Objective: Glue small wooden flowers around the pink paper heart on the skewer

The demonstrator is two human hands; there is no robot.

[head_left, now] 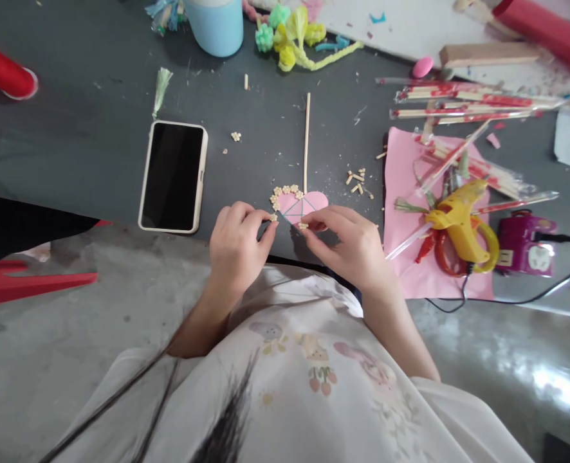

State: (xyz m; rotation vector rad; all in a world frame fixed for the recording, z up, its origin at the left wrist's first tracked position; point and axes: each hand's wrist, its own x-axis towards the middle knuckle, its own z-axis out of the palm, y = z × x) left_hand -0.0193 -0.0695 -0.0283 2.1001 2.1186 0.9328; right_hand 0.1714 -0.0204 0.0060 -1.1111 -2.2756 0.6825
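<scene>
A pink heart [316,200] with blue-green lines lies near the table's front edge. Small cream flower-shaped pieces [287,190] run along its upper left rim, and a thin pale stick [307,141] reaches from its top notch toward the back. My left hand [239,241] pinches one flower-shaped piece [273,218] beside the heart's left side. Between the thumb and fingers of my right hand [345,241] is another such piece [303,226], at the heart's lower tip. The right fingers cover part of the heart's right side.
A phone [174,177] lies to the left. Short cut stick bits [356,180] are scattered to the right. A yellow glue gun [463,215] with a cord rests on a pink sheet [395,193], near wrapped sticks [468,106] and a purple power adapter [526,241]. A blue container [215,26] stands behind.
</scene>
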